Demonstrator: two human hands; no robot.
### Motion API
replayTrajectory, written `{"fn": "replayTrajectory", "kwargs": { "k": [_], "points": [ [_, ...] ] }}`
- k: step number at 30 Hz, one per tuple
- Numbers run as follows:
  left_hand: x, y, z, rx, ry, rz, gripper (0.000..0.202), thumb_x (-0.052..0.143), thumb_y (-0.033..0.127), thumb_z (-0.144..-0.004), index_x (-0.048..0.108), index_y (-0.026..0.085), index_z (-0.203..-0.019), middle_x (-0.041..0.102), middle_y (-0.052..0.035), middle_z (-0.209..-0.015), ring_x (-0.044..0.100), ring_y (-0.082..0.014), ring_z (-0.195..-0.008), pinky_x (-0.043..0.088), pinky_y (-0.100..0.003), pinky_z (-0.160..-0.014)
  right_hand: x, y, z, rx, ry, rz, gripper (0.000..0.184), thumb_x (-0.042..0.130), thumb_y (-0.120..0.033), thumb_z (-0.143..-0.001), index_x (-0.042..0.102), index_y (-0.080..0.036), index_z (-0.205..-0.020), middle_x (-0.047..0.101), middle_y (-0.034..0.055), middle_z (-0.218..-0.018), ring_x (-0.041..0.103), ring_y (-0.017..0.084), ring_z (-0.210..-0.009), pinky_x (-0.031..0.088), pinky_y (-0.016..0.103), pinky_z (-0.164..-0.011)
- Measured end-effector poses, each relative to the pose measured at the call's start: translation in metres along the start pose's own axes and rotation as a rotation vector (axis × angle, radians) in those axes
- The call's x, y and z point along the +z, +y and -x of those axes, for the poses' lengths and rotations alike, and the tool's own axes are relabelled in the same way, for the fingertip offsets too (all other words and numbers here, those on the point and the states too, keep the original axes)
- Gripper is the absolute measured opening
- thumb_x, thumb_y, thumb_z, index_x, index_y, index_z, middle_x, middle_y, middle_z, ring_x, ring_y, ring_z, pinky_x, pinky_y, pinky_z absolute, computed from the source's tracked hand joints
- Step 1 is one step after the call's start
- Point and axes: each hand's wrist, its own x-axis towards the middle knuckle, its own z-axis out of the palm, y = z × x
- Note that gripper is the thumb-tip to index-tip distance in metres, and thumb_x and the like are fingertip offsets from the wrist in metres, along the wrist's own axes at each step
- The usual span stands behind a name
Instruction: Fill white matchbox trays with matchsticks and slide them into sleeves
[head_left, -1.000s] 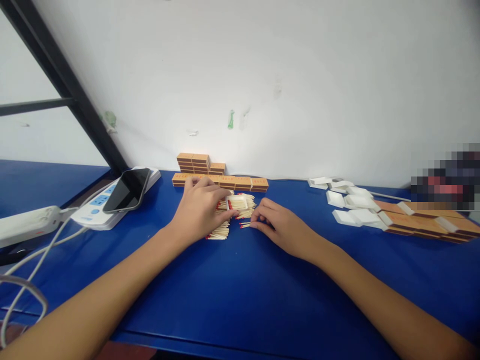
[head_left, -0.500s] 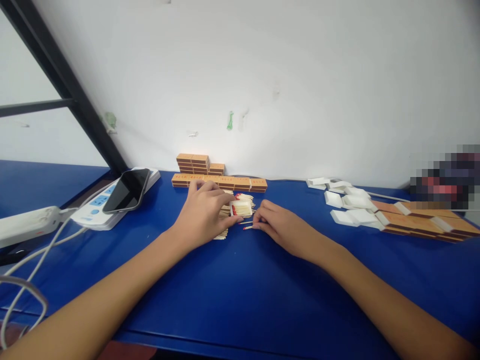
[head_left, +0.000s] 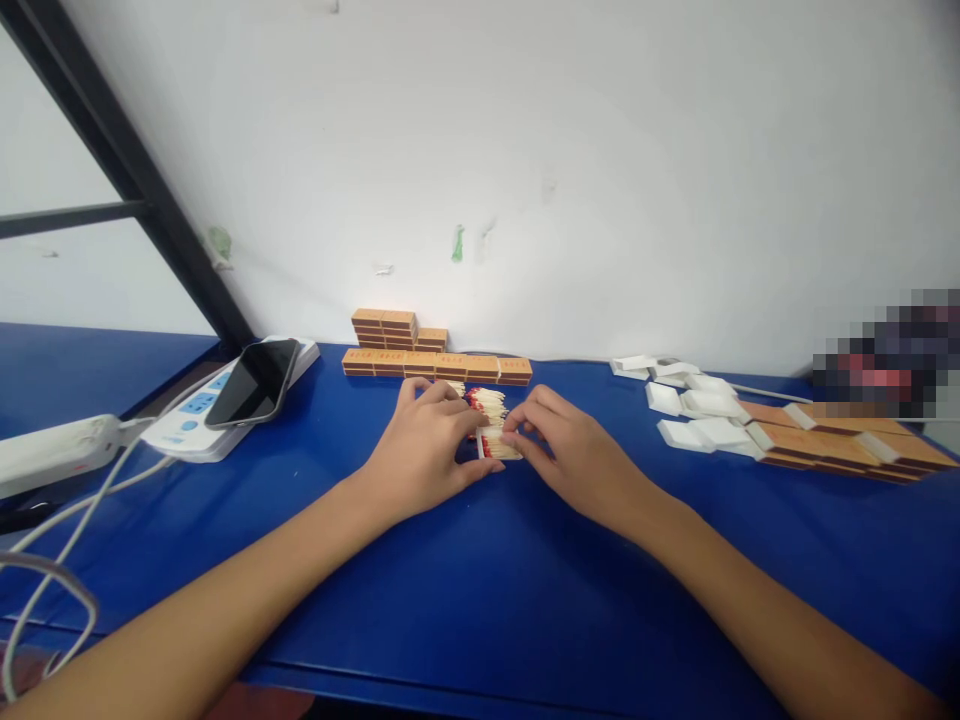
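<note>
While the left hand (head_left: 429, 445) grips the tray (head_left: 481, 445), the right hand (head_left: 564, 446) pinches — at its right end.

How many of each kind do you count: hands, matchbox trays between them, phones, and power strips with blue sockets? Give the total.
Hands: 2, left hand and right hand
Matchbox tray: 1
Phone: 1
Blue-socket power strip: 1
Total: 5
</note>
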Motion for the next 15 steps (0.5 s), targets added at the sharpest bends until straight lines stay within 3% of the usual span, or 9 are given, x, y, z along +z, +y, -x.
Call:
{"fn": "replayTrajectory", "kwargs": {
  "k": [6, 9, 12, 14, 15],
  "points": [
    [-0.002, 0.016, 0.005, 0.031, -0.115, -0.061, 0.052, 0.087, 0.06, -0.076, 0.077, 0.02, -0.108, 0.074, -0.0093, -0.114, 0.057, -0.0354, -0.121, 0.032, -0.055, -0.102, -0.016, 0.023, -0.003, 0.072, 0.016, -0.003, 0.017, 0.054, -0.026, -0.105, 0.067, -0.02, -0.097, 0.06, 0.0033, -0.093, 0.058, 0.016, -0.079, 0.047, 0.032, -0.074],
    [-0.017, 0.023, 0.002, 0.069, -0.053, -0.043, 0.059, 0.086, 0.059, -0.078, 0.073, 0.02, -0.12, 0.072, -0.0099, -0.123, 0.056, -0.0359, -0.125, 0.034, -0.057, -0.106, -0.029, 0.018, -0.001, 0.074, 0.023, 0.022, 0.017, 0.057, -0.026, -0.103, 0.069, -0.02, -0.093, 0.062, 0.0029, -0.09, 0.058, 0.016, -0.076, 0.047, 0.032, -0.072],
    [-0.052, 0.025, -0.018, 0.028, 0.156, 0.06, 0.034, 0.072, 0.047, -0.095, 0.073, 0.023, -0.12, 0.075, -0.0058, -0.12, 0.063, -0.0285, -0.118, 0.042, -0.049, -0.103, -0.03, -0.033, 0.01, 0.133, 0.175, -0.11, 0.019, 0.058, -0.033, -0.103, 0.072, -0.022, -0.098, 0.067, 0.0035, -0.089, 0.063, 0.017, -0.075, 0.052, 0.032, -0.068],
    [-0.082, 0.025, -0.04, -0.017, 0.429, 0.181, 0.025, 0.068, 0.041, -0.098, 0.075, 0.022, -0.113, 0.077, -0.0041, -0.11, 0.067, -0.0247, -0.109, 0.046, -0.045, -0.099, -0.012, -0.092, 0.018, 0.171, 0.454, -0.276, 0.026, 0.052, -0.035, -0.105, 0.068, -0.023, -0.123, 0.071, 0.0094, -0.114, 0.071, 0.022, -0.099, 0.06, 0.034, -0.077],
    [-0.097, 0.025, -0.052, -0.052, 0.56, 0.274, 0.021, 0.068, 0.039, -0.098, 0.076, 0.022, -0.107, 0.078, -0.0027, -0.107, 0.068, -0.0233, -0.106, 0.048, -0.043, -0.096, 0.004, -0.124, 0.022, 0.185, 0.595, -0.316, 0.039, 0.047, -0.035, -0.107, 0.058, -0.023, -0.142, 0.066, 0.0134, -0.133, 0.069, 0.027, -0.117, 0.062, 0.041, -0.088]
  ]
}}
